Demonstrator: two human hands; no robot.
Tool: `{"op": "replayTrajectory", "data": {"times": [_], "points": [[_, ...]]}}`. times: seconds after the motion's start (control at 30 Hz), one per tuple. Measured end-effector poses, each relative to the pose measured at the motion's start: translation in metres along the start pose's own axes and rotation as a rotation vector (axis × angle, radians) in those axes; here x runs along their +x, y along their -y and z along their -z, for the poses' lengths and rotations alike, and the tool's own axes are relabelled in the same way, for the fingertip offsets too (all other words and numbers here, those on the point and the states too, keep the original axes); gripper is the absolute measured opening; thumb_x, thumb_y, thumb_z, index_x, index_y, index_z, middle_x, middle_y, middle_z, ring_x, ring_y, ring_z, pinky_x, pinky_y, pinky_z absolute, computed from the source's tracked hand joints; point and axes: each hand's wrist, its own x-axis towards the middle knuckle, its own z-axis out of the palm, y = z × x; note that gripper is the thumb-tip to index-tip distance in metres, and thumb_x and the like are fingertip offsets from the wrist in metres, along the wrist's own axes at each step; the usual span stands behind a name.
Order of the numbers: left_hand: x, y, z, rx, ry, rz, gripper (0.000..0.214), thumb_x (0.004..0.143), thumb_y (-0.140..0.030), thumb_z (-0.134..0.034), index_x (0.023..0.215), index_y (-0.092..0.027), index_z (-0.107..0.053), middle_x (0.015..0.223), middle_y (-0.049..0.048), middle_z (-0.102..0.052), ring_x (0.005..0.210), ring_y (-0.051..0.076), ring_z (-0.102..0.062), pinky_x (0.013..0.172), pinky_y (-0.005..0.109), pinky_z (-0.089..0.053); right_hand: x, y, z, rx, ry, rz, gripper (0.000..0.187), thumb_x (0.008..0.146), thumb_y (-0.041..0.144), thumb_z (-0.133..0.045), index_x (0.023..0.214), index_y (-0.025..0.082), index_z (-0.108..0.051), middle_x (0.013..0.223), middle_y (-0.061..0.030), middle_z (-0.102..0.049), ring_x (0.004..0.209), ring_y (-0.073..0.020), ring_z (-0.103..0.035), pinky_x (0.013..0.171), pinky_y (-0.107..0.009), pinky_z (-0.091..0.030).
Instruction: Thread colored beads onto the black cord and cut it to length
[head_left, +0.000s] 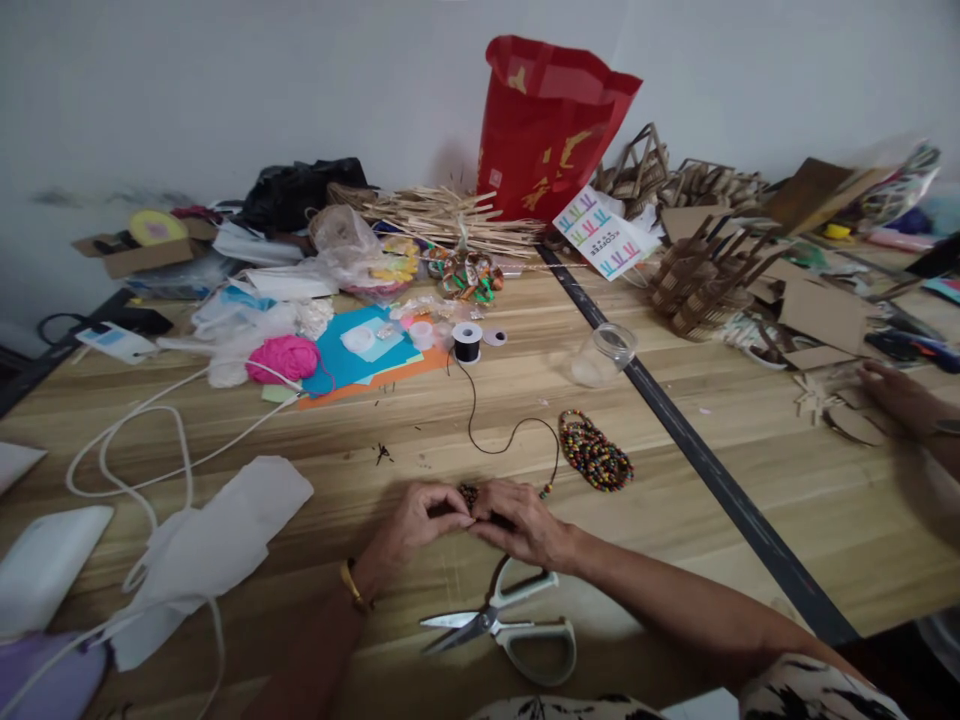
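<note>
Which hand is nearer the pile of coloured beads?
Right. The right hand lies just below-left of the pile of coloured beads; the left hand sits farther left, beyond the right hand.

— Where do the hands sit on the counter (pixel 750 420)?
— Left hand (pixel 415 525) and right hand (pixel 525 522) touch each other near the front edge, over a small bead cluster (pixel 469 494). The scissors (pixel 504 625) lie just in front of them.
— And behind?
— The bead pile (pixel 595 452) lies behind and right; a cord (pixel 495 440) runs back to the thread spool (pixel 466 342). The jar (pixel 602 354) lies right of that spool, the bag (pixel 546 122) at the back edge.
</note>
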Motion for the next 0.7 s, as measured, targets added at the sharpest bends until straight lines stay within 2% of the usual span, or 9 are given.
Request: {"op": "replayTrajectory", "data": {"times": [0.27,0.43,0.53,0.7], "points": [[-0.001,0.008,0.007,-0.079,-0.030,-0.018,0.021,0.071,-0.032,-0.069,0.063,-0.013,-0.065,0.063,0.0020,-0.065,0.063,0.014,-0.056,0.063,0.024,-0.043,0.003,0.007,0.004,-0.095,0.005,0.056,0.008,0.078,0.020,-0.055,0.075,0.020,-0.048,0.080,-0.0062,-0.057,0.078,-0.0186,-0.055,0.071,-0.030,-0.045],[-0.003,0.004,0.011,-0.203,-0.027,0.031,0.022,0.068,-0.033,-0.072,0.062,-0.013,-0.064,0.064,0.0026,-0.066,0.063,0.014,-0.058,0.064,0.025,-0.044,0.003,0.005,0.004,-0.094,0.014,0.071,0.018,0.075,0.026,-0.057,0.068,0.021,-0.042,0.072,-0.0041,-0.055,0.076,-0.0198,-0.054,0.074,-0.036,-0.044],[-0.004,0.002,0.010,-0.252,-0.016,0.025,0.023,0.065,-0.032,-0.075,0.060,-0.012,-0.064,0.063,0.0029,-0.066,0.063,0.014,-0.058,0.064,0.025,-0.045,0.003,0.005,0.003,-0.100,-0.004,0.067,0.021,0.076,0.029,-0.060,0.070,0.021,-0.042,0.070,-0.0037,-0.055,0.073,-0.0191,-0.053,0.073,-0.036,-0.044],[-0.005,-0.001,0.009,-0.243,0.021,0.014,0.024,0.064,-0.032,-0.077,0.061,-0.012,-0.065,0.065,0.0044,-0.067,0.064,0.014,-0.060,0.062,0.024,-0.046,0.001,0.005,0.001,-0.059,-0.080,0.059,0.023,0.077,0.034,-0.064,0.084,0.018,-0.048,0.079,-0.0068,-0.059,0.077,-0.0197,-0.054,0.072,-0.034,-0.045]]}}
